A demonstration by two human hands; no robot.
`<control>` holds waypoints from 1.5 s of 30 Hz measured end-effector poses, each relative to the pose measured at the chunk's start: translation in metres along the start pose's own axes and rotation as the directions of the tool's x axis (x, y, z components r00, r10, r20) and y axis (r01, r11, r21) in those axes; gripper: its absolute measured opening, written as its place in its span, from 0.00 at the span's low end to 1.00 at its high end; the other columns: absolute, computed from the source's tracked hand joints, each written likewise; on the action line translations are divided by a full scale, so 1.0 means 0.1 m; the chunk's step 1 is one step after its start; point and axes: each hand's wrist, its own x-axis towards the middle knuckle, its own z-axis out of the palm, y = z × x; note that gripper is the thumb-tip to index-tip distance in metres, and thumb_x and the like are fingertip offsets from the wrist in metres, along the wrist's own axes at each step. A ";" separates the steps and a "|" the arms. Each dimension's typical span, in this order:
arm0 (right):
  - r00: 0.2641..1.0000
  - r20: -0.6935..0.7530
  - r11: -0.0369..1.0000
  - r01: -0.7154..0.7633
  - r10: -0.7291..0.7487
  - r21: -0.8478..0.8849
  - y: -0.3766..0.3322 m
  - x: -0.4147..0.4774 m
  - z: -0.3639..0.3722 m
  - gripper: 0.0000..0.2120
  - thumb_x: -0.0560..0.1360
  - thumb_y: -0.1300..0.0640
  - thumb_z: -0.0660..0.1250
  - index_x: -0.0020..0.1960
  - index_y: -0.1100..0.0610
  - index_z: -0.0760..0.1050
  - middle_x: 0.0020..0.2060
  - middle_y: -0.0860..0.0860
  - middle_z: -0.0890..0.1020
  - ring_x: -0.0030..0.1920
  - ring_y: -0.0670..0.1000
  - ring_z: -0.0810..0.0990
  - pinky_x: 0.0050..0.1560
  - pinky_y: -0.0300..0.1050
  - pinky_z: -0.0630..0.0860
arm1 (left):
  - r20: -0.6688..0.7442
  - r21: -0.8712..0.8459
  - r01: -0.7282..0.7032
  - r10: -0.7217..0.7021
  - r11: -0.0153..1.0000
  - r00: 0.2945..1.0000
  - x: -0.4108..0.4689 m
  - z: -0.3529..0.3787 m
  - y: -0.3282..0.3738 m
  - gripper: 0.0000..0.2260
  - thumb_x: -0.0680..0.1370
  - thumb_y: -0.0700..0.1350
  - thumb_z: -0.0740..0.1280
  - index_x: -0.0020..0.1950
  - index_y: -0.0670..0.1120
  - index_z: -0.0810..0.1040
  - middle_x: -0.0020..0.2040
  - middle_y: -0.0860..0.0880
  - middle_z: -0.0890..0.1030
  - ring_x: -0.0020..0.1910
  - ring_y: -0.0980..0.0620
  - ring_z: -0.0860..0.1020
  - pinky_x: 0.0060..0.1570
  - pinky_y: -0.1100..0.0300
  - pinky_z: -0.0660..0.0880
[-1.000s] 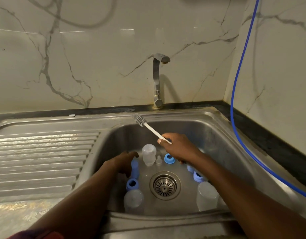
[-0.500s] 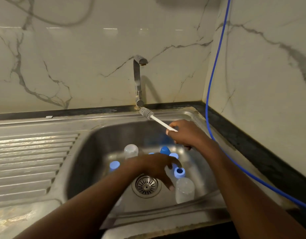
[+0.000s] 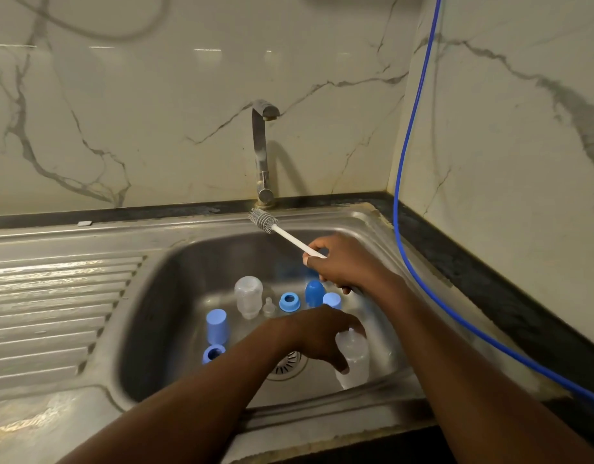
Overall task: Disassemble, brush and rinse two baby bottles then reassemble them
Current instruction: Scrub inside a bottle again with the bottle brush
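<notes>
**Sink lot: one bottle body in hand, brush held ready**

1. Near bottle body. Clear plastic, at the front right of the sink basin, just right of the drain. The left hand comes down on it from above, fingers and thumb curled round its upper part. Long axis close to upright, leaning a little. Blur hides which end carries the mouth, and whether the base is off the floor.

2. Brush. White handle pinched in the right hand, above the back right of the basin. Long axis runs from that hand up and to the left. The grey bristle head points away from the person, over the back rim just below the tap.

3. Loose parts on the basin floor. Second bottle body, upright behind the drain, with the teat just beside it. Blue ring, dark blue cap and pale cap in a row to its right. Tall pale cap and second ring at the left.

4. Hazards, as judged.
- The smooth bottle is gripped high and one-handed. If wet, it may slip on lifting and scatter the row of caps behind it.
- The small, light teat lies near the drain, so a dropped bottle or a hard rinse could push it onto the grate.
- The bristle head faces away from the bottle. Swinging it round may clip the tap or the left hand.
- Parts of the two bottles lie mixed, so mismatching at reassembly is likely.
</notes>
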 end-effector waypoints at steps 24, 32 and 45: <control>0.959 0.002 0.959 0.284 -0.284 -0.002 -0.23 -0.04 0.21 0.04 0.80 0.52 0.63 0.49 0.45 0.77 0.32 0.45 0.78 0.33 0.45 0.77 0.38 0.41 0.74 | -0.463 -0.727 -0.685 -0.703 -0.047 0.540 -0.93 -0.77 -1.13 0.11 0.79 0.47 0.67 0.61 0.47 0.74 0.62 0.40 0.78 0.58 0.42 0.79 0.39 0.51 0.82; 0.956 -0.022 0.955 0.289 -0.291 -0.074 -0.17 0.01 0.27 0.05 0.78 0.46 0.64 0.48 0.42 0.79 0.31 0.42 0.79 0.35 0.46 0.79 0.44 0.49 0.79 | -0.449 -0.575 -0.814 -0.800 -0.084 0.399 -1.07 -0.80 -1.42 0.26 0.78 0.48 0.69 0.74 0.45 0.65 0.68 0.39 0.75 0.62 0.40 0.78 0.47 0.48 0.82; 0.972 0.065 0.962 0.233 -0.225 -0.142 -0.15 0.02 0.27 0.06 0.77 0.45 0.65 0.42 0.37 0.77 0.30 0.36 0.78 0.33 0.42 0.76 0.43 0.44 0.77 | -0.437 -0.552 -0.819 -0.783 -0.154 0.442 -1.05 -0.82 -1.46 0.16 0.80 0.49 0.66 0.63 0.42 0.71 0.62 0.39 0.77 0.56 0.43 0.79 0.47 0.51 0.77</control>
